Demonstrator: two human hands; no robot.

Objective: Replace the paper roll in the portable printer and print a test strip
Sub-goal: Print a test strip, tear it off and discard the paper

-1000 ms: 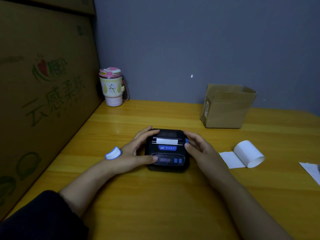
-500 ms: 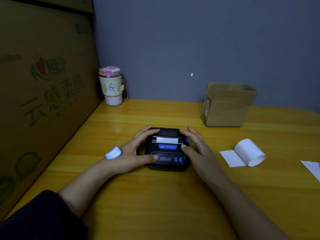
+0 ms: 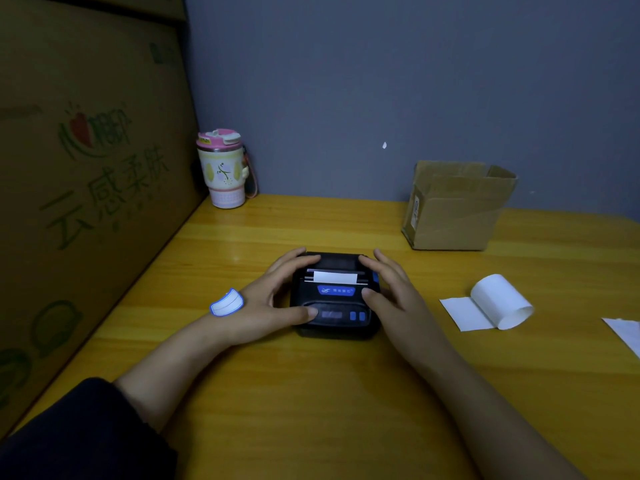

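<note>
A small black portable printer (image 3: 334, 308) lies flat on the yellow wooden table (image 3: 311, 410), lid down, with a short white paper end (image 3: 335, 277) sticking out of its slot. My left hand (image 3: 273, 299) clasps its left side, fingers over the back edge and thumb on the front panel. My right hand (image 3: 391, 292) rests against its right side, fingers spread over the top corner, thumb near the blue label. A white paper roll (image 3: 498, 303), partly unrolled, lies on the table to the right of the printer.
A tall cardboard carton (image 3: 86, 202) walls off the left side. A pink-lidded tumbler (image 3: 223, 169) stands in the back left corner. An open small cardboard box (image 3: 457, 206) sits at the back right. A loose white paper scrap (image 3: 623, 334) lies at the right edge.
My right hand has shifted slightly up and back along the printer's right side, its fingers now reaching the top rear corner. The left hand and printer have stayed put.
</note>
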